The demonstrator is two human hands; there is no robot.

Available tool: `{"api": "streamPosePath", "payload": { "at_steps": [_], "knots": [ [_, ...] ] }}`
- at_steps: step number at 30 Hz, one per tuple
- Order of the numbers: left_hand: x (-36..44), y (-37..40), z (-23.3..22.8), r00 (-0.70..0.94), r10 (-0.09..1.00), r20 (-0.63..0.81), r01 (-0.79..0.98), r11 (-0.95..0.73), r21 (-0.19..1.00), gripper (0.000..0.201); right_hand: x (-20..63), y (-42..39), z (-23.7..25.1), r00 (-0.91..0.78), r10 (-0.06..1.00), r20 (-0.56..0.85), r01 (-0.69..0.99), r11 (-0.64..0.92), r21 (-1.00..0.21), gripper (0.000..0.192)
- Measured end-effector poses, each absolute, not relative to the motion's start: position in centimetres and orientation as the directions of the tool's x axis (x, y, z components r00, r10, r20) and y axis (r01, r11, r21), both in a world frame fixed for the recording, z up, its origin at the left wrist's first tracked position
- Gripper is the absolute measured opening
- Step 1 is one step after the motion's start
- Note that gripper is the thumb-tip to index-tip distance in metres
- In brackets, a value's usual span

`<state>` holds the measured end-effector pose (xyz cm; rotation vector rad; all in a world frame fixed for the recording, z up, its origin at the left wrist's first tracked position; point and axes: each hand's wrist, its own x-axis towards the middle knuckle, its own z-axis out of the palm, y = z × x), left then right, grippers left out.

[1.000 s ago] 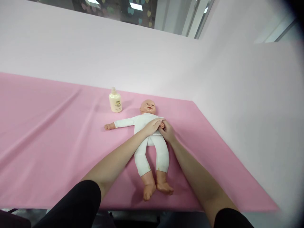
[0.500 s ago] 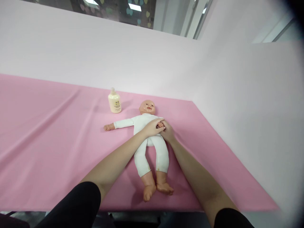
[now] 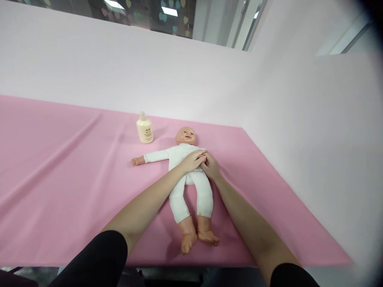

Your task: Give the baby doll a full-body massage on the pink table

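A baby doll [image 3: 178,199] with a white cloth body lies on its back, head toward the far edge. One of its arms stretches out to the left; the other is bent in toward my hands. My left hand [image 3: 193,160] reaches across the doll's belly, its fingers closed over the doll's hand. From the right side, my right hand [image 3: 212,165] is closed around the same doll hand, touching my left fingers. The doll's hand is now almost wholly hidden between them.
Left of the doll's head stands a cream-coloured pump bottle [image 3: 145,129] with a printed label. A pink cloth [image 3: 74,179] with creases covers the table. White walls [image 3: 119,71] rise behind it and on the right.
My left thumb has folded down over the doll's hand, which showed more between my hands before. The doll's body and the bottle stay in place.
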<state>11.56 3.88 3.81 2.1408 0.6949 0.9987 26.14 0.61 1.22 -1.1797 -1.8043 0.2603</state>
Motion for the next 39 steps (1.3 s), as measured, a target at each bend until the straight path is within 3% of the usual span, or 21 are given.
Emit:
{"api": "streamPosePath", "payload": {
  "at_steps": [4, 20, 24, 28, 39],
  "knots": [
    [11.7, 4.1, 3.5, 0.555, 0.689, 0.466, 0.166, -0.641, 0.750, 0.043, 26.1, 0.7, 1.2, -0.091, 0.798, 0.596, 0.644, 0.504, -0.576, 0.012],
    [11.6, 4.1, 3.7, 0.522, 0.748, 0.410, 0.210, -0.578, 0.788, 0.040, 26.2, 0.9, 1.1, -0.140, 0.789, 0.599, 0.641, 0.533, -0.552, 0.032],
    [11.6, 3.9, 4.0, 0.534, 0.745, 0.400, 0.244, -0.589, 0.771, 0.038, 26.1, 0.8, 1.2, -0.135, 0.787, 0.601, 0.618, 0.541, -0.570, 0.026],
    [11.6, 3.6, 4.3, 0.565, 0.700, 0.437, 0.269, -0.657, 0.705, 0.055, 26.1, 0.8, 1.1, -0.130, 0.780, 0.612, 0.577, 0.562, -0.593, 0.027],
    [11.7, 3.9, 3.9, 0.544, 0.701, 0.461, 0.253, -0.661, 0.707, 0.040, 26.3, 1.0, 0.9, -0.174, 0.789, 0.590, 0.564, 0.571, -0.597, 0.023]
  ]
}}
